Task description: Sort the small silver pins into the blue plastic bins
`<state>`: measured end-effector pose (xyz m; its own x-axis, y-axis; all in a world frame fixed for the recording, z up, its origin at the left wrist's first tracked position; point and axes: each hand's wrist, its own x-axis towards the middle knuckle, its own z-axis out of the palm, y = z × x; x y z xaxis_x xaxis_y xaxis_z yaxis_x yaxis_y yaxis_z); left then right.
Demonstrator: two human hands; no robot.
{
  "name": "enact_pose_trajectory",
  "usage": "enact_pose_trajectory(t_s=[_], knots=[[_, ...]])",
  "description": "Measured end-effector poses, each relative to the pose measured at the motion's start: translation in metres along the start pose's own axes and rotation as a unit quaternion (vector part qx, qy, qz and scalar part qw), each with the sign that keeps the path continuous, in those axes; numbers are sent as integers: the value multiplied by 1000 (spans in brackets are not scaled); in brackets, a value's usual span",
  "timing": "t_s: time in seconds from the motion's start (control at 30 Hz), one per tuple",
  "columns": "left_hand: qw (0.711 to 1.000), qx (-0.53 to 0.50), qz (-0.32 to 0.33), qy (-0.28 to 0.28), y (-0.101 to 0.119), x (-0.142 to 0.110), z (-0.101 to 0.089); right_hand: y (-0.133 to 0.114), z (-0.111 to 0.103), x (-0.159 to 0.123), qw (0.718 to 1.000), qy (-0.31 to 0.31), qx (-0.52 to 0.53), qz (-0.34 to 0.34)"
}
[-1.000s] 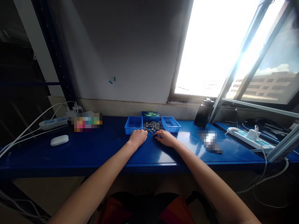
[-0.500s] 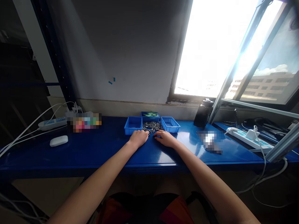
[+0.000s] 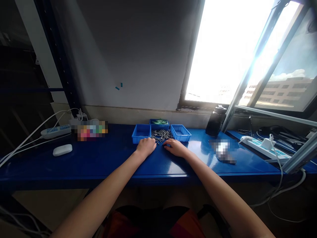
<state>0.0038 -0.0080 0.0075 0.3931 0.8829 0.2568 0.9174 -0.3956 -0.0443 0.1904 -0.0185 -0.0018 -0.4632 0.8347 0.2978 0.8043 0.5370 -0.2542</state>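
A loose pile of small dark and silvery screw-like pieces (image 3: 162, 134) lies on the blue table between blue bins. At the near left edge of this pile is my left hand (image 3: 145, 146), its fingers curled down and closed; anything inside them is hidden. My right hand (image 3: 175, 147) rests on the tabletop just right of the pile's front, fingers loosely bent and a little apart, with nothing visible in them. Beside my left hand stands a blue bin (image 3: 141, 140). Another blue bin (image 3: 182, 137) is behind my right hand. A third bin (image 3: 159, 127) at the back contains green-tinted clear material.
A black bottle (image 3: 215, 123) stands by the window, near a metal frame post (image 3: 231, 110). Power strips sit at the left (image 3: 55, 131) and right (image 3: 266, 147) with trailing white cables. A white oval case (image 3: 62, 150) lies at left. Two blurred patches cover other items.
My left hand has shifted slightly left and back from the pile, baring a few more pieces. My right hand stays in place.
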Motion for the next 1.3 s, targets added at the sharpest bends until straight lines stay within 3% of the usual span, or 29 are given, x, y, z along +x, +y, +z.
enact_pose_trajectory(t_s=[0.43, 0.73, 0.93, 1.3], knots=[[1000, -18, -3, 3, -2, 2, 2, 2, 1, 0, 1000, 2, -1, -7], [996, -14, 84, 28, 4, -2, -5, 0, 1, 1, 999, 16, 39, 28], [988, -30, 149, 32, 6, -4, -6, 1, 2, 1, 999, 33, 19, -18], [988, -59, 142, 3, 1, -1, -4, 3, 3, 2, 998, 44, 20, -29]])
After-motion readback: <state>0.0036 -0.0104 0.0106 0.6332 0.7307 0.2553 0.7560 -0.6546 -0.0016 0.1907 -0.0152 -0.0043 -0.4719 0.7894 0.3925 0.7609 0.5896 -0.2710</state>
